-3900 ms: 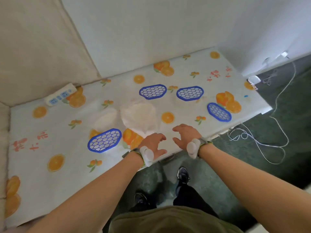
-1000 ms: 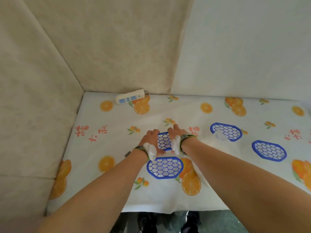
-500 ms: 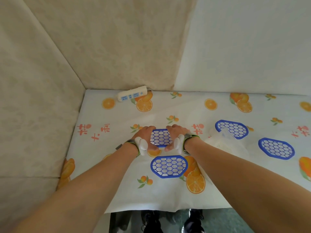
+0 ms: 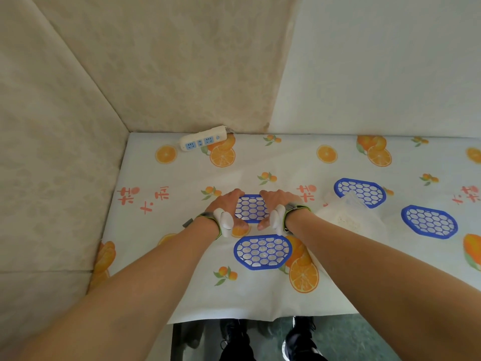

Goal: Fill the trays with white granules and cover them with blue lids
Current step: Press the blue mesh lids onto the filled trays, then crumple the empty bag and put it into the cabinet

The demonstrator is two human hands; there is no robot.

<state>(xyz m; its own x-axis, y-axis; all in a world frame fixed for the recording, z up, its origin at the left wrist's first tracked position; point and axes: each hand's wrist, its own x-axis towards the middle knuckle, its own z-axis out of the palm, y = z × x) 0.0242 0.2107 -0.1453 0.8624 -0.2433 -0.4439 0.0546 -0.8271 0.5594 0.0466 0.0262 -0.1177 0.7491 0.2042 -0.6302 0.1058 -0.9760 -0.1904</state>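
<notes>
Item: blue lid point(image 4: 251, 208), pinched at both ends by left hand point(image 4: 227, 208) and right hand point(image 4: 276, 207), fingers curled over its edges. Step: covering. Next: press it down evenly.

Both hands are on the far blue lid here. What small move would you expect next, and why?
Probably a downward press to seat it. The left hand and right hand grip opposite ends of the blue lid, which lies flat on the table; whether it has clicked on cannot be told.

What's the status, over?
Left hand and right hand grip one blue lid by its ends. Three other lids lie apart. Granule bag beside right wrist.
</notes>
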